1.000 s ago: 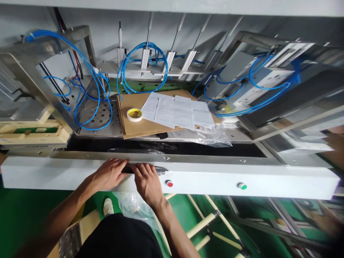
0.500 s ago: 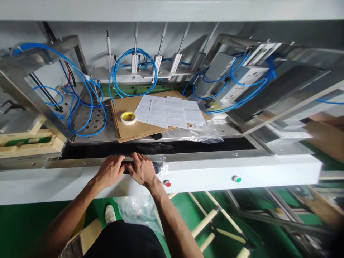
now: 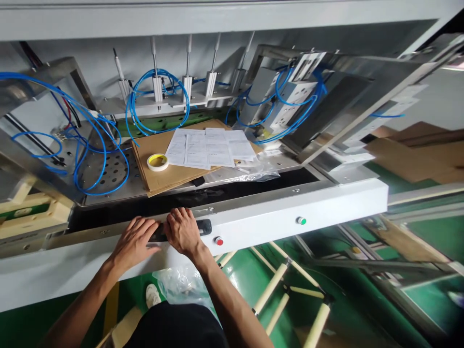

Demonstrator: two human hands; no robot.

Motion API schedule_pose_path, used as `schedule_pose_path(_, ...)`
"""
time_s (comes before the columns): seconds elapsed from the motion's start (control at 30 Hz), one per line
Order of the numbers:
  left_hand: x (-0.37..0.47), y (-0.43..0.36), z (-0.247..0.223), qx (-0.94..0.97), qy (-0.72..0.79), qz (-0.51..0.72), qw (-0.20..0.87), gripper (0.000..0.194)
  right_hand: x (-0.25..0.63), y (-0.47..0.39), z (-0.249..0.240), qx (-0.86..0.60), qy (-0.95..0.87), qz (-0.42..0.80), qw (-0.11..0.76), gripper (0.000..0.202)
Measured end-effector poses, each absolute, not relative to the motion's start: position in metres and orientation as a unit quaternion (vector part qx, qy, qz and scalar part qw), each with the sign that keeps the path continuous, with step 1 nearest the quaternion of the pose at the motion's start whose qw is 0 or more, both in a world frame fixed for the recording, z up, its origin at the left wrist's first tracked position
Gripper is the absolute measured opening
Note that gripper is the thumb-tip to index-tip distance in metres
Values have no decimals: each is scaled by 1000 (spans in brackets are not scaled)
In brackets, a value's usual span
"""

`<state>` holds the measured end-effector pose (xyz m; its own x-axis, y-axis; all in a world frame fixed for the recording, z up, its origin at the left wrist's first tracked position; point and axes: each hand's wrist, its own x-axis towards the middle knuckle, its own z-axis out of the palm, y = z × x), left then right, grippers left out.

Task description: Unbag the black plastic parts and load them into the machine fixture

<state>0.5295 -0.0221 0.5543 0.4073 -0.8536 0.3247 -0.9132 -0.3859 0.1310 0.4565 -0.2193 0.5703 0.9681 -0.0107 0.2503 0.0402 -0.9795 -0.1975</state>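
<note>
A black, bar-like piece (image 3: 204, 227) lies along the front edge of the white machine frame (image 3: 261, 220). My right hand (image 3: 183, 232) is closed over its middle, fingers curled across the edge. To the left, my left hand (image 3: 135, 243) rests on the same edge at the piece's left end, its fingers fairly spread and its thumb apart. Behind the hands runs a dark slot (image 3: 174, 200). Beyond that, brown cardboard sheets (image 3: 145, 176) carry white printed papers (image 3: 208, 150) and a roll of tape (image 3: 157, 163).
Blue air hoses (image 3: 105, 159) loop over the metal plate. A red button (image 3: 218, 240) and a green button (image 3: 301, 221) sit on the front face. Clear plastic (image 3: 181, 285) and cream-coloured tubes (image 3: 271, 288) are below, near the floor.
The view has turned, so the machine appears tilted and shifted left. The left hand's fingers have spread and its thumb has moved away from the black piece. More of the piece's right end shows.
</note>
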Motion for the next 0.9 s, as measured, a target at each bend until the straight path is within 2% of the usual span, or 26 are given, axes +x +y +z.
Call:
schedule_pose_path(0.1, 534, -21, 555, 823, -539, 76, 159, 44, 434, -212, 570, -966, 10, -211, 152, 20)
schedule_pose_path(0.17, 536, -20, 558, 819, -538, 58, 192, 37, 413, -203, 563, -928, 50, -286, 232, 19)
schedule_pose_path(0.23, 538, -20, 563, 813, -538, 41, 219, 26, 395, -193, 552, -865, 139, -314, 365, 24)
schedule_pose_path(0.3, 540, -20, 568, 813, -536, 21, 227, 17, 384, -182, 538, -763, 245, -271, 534, 31)
schedule_pose_path(0.33, 540, -20, 570, 816, -529, 5, 231, 19, 383, -177, 532, -708, 281, -237, 603, 35)
schedule_pose_path(0.4, 539, -20, 572, 824, -506, -52, 248, 31, 384, -167, 524, -632, 308, -186, 687, 45)
schedule_pose_path(0.5, 531, -17, 571, 818, -457, -184, 298, 39, 391, -154, 522, -593, 300, -181, 725, 53)
schedule_pose_path(0.67, 498, 2, 561, 807, -310, -344, 366, 45, 388, -133, 535, -499, 314, -213, 779, 51)
schedule_pose_path(0.73, 485, 11, 557, 784, -278, -392, 393, 54, 378, -127, 539, -501, 335, -231, 764, 51)
schedule_pose_path(0.9, 457, 26, 546, 608, -315, -559, 468, 72, 339, -117, 545, -555, 341, -254, 715, 53)
